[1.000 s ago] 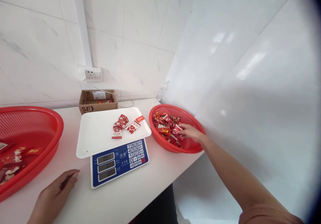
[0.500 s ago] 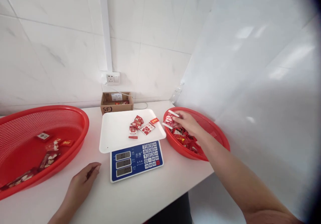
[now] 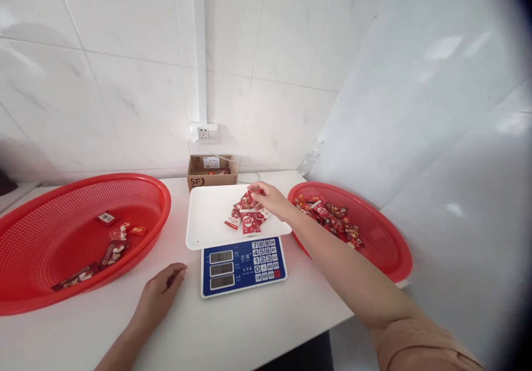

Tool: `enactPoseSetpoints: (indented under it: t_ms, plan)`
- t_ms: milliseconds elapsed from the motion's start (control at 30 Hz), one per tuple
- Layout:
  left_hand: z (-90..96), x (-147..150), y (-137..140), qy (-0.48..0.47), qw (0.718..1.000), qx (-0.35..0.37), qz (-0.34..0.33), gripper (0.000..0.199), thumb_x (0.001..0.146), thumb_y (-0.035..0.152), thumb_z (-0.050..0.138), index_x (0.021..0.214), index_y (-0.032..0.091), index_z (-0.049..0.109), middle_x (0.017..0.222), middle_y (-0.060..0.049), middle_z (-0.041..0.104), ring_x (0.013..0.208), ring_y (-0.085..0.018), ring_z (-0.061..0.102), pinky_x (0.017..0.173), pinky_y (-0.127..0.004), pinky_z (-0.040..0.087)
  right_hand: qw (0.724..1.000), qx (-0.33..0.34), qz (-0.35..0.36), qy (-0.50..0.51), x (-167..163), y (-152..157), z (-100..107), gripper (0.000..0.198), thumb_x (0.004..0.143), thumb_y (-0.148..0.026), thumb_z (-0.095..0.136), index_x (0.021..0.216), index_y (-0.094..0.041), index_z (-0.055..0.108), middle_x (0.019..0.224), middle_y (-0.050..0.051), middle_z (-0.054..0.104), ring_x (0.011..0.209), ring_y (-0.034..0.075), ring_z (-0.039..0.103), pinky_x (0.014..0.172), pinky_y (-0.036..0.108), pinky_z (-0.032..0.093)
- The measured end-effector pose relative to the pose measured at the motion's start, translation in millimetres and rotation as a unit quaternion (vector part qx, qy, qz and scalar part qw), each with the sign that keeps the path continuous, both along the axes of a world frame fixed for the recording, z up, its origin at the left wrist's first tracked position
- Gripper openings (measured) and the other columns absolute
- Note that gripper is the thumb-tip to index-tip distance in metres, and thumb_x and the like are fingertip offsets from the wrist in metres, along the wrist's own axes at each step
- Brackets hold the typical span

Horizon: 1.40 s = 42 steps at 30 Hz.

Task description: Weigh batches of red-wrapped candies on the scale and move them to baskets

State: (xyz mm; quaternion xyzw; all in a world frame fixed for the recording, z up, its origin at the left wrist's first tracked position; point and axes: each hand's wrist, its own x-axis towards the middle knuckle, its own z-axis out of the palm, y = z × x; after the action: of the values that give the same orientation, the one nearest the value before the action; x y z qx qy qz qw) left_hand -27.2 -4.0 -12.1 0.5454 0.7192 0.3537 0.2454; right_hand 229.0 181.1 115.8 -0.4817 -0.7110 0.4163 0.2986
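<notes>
Over the white tray [image 3: 203, 216] of a digital scale [image 3: 243, 268], my right hand [image 3: 270, 200] has its fingers closed around a small red snack packet [image 3: 254, 194]. Just below the fingers, a larger red packet with white print [image 3: 250, 223] lies among several red and white packets, partly covered by the hand. My left hand [image 3: 161, 290] rests on the table left of the scale, its fingers curled and with nothing visible in them. The scale's display digits are too faint to read surely.
A red basket [image 3: 401, 260] on the right holds many packets. Another red basket [image 3: 153, 193] at left has several inside. Behind the scale stands a cardboard box [image 3: 213, 180] with packets, below a wall socket [image 3: 203, 133]. The table's front edge runs near my body.
My right hand has moved left from the right basket to the scale tray, bringing packets. More packets lie on the tray. The view has turned slightly left; my left hand stays on the table.
</notes>
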Motion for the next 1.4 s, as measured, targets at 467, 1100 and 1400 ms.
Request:
enactPoseSetpoints:
  t_ms: [467,1100,1400]
  plan:
    - [13.2,6,-2,-0.019,1.000,-0.009,-0.001,0.028,0.073,0.046,0.047,0.082,0.024,0.063,0.080,0.001,0.072,0.075,-0.018,0.066,0.067,-0.026,0.051,0.970,0.063,-0.009,-0.237,25,15,-18,0.048,0.088,-0.038,0.045,0.132,-0.019,0.044,0.128,0.013,0.055,0.114,0.026,0.053,0.097,0.038,0.037]
    - [-0.2,3,-4,-0.012,1.000,-0.021,-0.018,0.030,0.080,0.045,0.045,0.091,0.023,0.062,0.081,0.001,0.069,0.073,-0.015,0.063,0.069,-0.024,0.049,0.965,0.191,-0.031,-0.178,65,-41,-4,0.041,0.087,-0.034,0.046,0.127,-0.025,0.049,0.132,0.004,0.052,0.123,0.022,0.046,0.104,0.037,0.034]
    - [2.1,4,-2,-0.009,0.999,-0.038,-0.009,0.031,0.079,0.047,0.046,0.091,0.023,0.062,0.085,0.001,0.070,0.077,-0.016,0.063,0.070,-0.024,0.049,0.910,-0.020,-0.116,-0.398,200,-47,-30,0.023,0.069,-0.025,0.067,0.091,-0.022,0.070,0.102,0.017,0.068,0.093,0.034,0.063,0.078,0.040,0.049]
